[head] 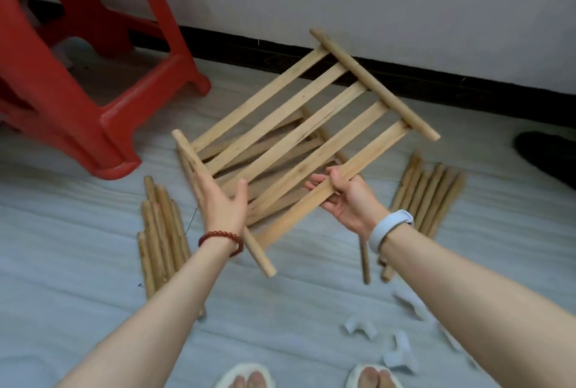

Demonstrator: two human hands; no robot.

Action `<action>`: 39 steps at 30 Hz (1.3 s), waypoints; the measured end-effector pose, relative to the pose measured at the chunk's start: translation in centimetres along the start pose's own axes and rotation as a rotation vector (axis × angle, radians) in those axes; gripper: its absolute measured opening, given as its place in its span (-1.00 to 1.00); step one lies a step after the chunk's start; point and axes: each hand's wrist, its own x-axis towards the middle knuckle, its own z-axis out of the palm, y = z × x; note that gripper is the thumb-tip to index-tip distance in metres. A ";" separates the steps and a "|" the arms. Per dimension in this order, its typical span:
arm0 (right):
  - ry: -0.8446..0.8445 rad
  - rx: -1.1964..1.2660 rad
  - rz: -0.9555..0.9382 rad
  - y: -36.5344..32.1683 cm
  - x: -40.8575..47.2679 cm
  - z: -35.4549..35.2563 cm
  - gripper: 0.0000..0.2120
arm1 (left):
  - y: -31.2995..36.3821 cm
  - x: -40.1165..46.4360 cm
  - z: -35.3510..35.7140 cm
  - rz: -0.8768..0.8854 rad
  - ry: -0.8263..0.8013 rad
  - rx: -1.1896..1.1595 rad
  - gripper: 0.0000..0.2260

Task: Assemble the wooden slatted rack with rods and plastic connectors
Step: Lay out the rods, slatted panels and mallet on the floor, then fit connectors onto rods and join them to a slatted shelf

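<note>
My right hand (346, 197) grips the lowest slat of the slatted panel (299, 135), held tilted above the floor | my left hand (223, 200) lies with straight fingers on its end rod | rod bundles (162, 231) lie at both sides | plastic connectors (402, 347) near my right foot.

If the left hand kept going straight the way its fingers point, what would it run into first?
The left hand is open, fingers aimed up and away along the near end rod of the slatted panel it supports. Going on, it would probably slide along that rod toward the red stool, though depth is unclear.
</note>
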 end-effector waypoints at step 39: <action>-0.136 -0.491 -0.229 -6.0 -12.1 5.7 -0.87 | 9.1 -4.2 -8.5 0.396 -0.070 -0.123 -0.96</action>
